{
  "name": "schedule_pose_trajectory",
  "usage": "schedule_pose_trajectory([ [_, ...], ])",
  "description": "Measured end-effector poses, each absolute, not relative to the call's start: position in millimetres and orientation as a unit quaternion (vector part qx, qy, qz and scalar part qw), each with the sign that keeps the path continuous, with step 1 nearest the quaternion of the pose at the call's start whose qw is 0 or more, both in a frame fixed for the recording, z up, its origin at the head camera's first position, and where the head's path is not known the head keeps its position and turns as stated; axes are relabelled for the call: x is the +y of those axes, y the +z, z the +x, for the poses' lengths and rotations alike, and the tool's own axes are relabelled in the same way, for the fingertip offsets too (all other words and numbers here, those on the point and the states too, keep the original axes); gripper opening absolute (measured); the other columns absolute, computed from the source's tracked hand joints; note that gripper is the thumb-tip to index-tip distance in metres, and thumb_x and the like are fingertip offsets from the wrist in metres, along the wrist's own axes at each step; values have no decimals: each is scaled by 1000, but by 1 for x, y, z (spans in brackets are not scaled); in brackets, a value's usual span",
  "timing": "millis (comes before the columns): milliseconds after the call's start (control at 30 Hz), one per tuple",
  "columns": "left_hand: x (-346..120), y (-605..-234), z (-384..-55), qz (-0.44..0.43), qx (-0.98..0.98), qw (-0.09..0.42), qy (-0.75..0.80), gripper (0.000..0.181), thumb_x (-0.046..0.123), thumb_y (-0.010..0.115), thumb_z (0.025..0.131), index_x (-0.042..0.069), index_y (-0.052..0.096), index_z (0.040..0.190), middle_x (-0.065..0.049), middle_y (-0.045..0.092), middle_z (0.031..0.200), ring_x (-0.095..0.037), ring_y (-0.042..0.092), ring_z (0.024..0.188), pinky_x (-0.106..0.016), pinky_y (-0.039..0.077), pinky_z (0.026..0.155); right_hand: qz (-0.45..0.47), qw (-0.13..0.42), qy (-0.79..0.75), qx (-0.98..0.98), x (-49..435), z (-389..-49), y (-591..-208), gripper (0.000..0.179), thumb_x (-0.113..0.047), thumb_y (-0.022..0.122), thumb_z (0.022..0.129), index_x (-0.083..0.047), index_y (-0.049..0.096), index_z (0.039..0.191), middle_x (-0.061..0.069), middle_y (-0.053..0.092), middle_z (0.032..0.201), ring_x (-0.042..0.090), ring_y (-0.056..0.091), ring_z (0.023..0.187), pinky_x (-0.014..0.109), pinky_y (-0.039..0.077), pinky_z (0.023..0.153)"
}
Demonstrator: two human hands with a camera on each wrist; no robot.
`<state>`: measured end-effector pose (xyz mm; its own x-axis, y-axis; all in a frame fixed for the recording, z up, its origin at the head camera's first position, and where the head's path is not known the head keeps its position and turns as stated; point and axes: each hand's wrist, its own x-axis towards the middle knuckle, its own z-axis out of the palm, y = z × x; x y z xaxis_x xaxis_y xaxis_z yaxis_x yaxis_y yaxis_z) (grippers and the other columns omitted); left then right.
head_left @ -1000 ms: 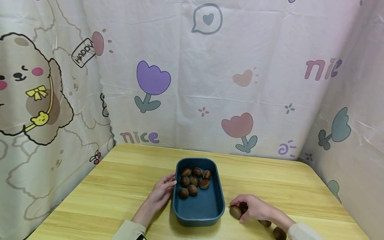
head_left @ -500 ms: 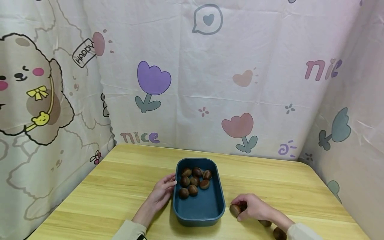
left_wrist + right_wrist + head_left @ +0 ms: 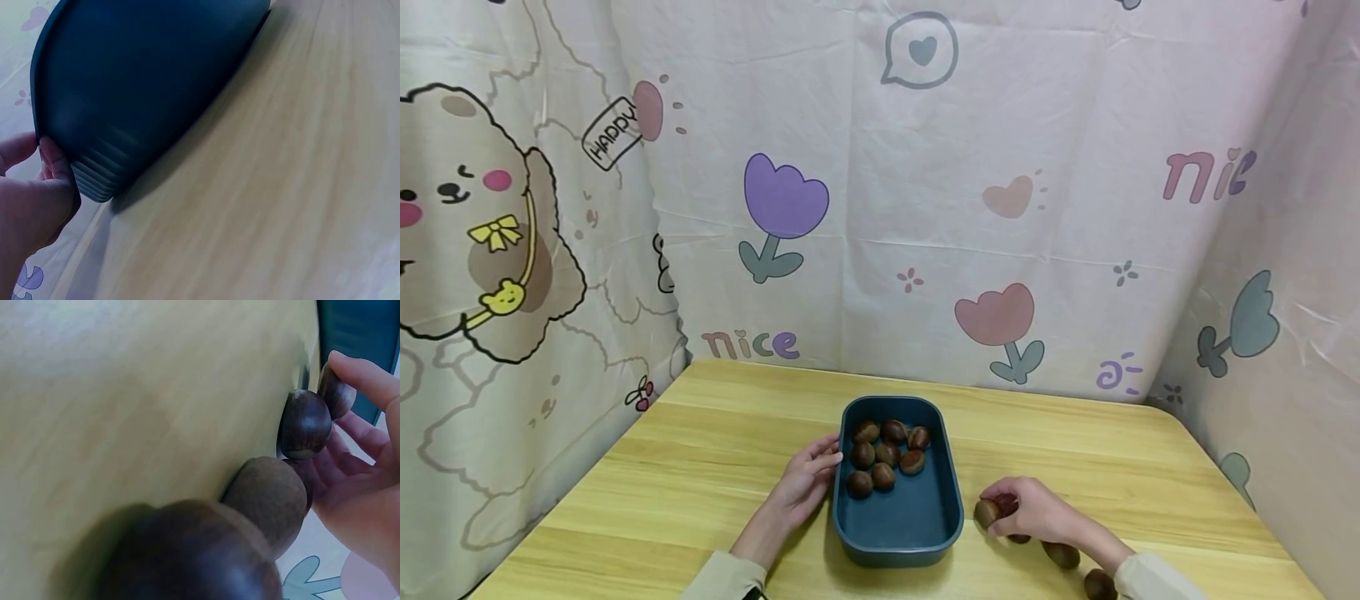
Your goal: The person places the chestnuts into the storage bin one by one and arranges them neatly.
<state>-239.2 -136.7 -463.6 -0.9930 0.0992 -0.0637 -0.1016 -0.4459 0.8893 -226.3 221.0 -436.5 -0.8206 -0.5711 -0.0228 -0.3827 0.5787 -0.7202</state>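
Note:
In the head view a dark blue rectangular container (image 3: 898, 521) stands on the table with several brown chestnuts (image 3: 883, 477) grouped at its far end. My left hand (image 3: 805, 483) holds its left side; the left wrist view has thumb and finger at the container's edge (image 3: 150, 75). To the right of the container, my right hand (image 3: 1037, 510) pinches a chestnut (image 3: 987, 514) between thumb and fingers. Right beside that held chestnut (image 3: 339, 397), the right wrist view shows another chestnut (image 3: 306, 425), partly under the hand in the head view.
More loose chestnuts lie in a line toward the near right, including one by the wrist (image 3: 1062, 555) and one by the sleeve (image 3: 1100, 585). Wooden table (image 3: 722, 417) runs back to a printed curtain (image 3: 887, 208), which also hangs at both sides.
My right hand has shifted slightly away from the near edge with the pinched chestnut, and another chestnut shows below its fingers. The left hand and container have stayed in place.

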Motion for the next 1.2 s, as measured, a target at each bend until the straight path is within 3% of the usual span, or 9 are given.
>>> schedule_pose_trajectory([
  [733, -138, -465, -239, 1, 518, 61, 853, 44, -5, 47, 96, -14, 32, 137, -13, 48, 115, -19, 50, 102, -27, 45, 86, -243, 105, -384, 885, 219, -236, -425, 44, -19, 77, 80, 5, 65, 115, 2, 66, 97, 19, 61, 88, 28, 50, 74],
  [1200, -137, -464, -239, 6, 518, 59, 853, 44, -5, 47, 96, -14, 32, 137, -15, 46, 117, -19, 49, 102, -27, 44, 86, -283, 71, -358, 887, 204, -252, -393, 36, -22, 76, 82, 1, 67, 108, -2, 64, 88, 14, 59, 82, 27, 51, 70],
])
